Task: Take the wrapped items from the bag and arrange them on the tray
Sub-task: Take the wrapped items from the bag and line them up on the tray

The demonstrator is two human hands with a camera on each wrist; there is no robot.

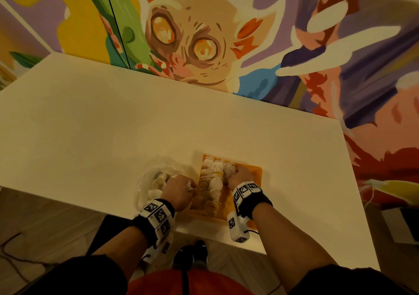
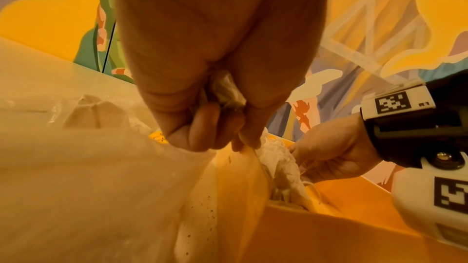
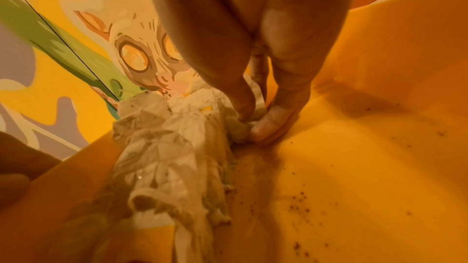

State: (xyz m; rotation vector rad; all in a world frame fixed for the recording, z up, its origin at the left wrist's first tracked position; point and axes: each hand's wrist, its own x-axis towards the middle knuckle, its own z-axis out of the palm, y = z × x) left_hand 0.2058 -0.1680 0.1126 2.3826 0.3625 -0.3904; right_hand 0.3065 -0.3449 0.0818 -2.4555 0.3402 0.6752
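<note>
On the white counter (image 1: 113,118), the right hand (image 1: 238,175) pinches a wrapped item (image 3: 240,127) down onto the orange tray (image 1: 256,174) beside the others, while the left hand (image 1: 179,190), between clear bag (image 1: 156,177) and tray, clenches a wrapper (image 2: 228,91) seen only from its wrist.

One orange tray (image 1: 255,172), one clear plastic bag (image 1: 145,181) and one white table (image 1: 113,124) are seen, two hands are counted, while the wrapped bundles (image 1: 215,181), heaped on the tray and in the bag, cannot be counted exactly.
</note>
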